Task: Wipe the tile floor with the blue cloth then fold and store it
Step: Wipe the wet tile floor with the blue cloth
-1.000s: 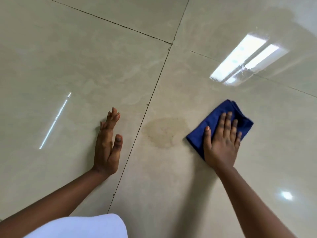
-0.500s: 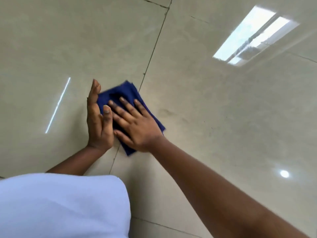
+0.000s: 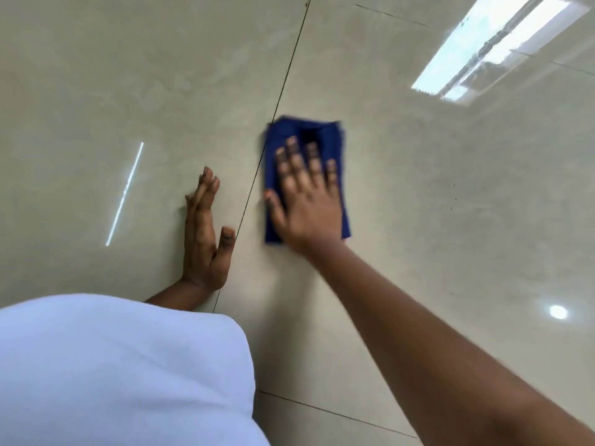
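Observation:
A folded blue cloth [image 3: 305, 133] lies flat on the glossy beige tile floor [image 3: 418, 194], just right of a dark grout line [image 3: 283, 88]. My right hand [image 3: 306, 201] presses down on the cloth with fingers spread, blurred by motion. My left hand [image 3: 206, 233] rests flat on the tile left of the grout line, fingers together, holding nothing. The two hands are apart.
My white garment [image 3: 122, 371] fills the lower left. Another grout line [image 3: 338, 413] runs across the bottom. A bright window reflection [image 3: 492, 46] shines at the top right, a thin light streak [image 3: 125, 191] at the left.
My right hand has slid the cloth from beside my left hand to the right, across the grout line. The brownish stain seen a second ago is no longer visible.

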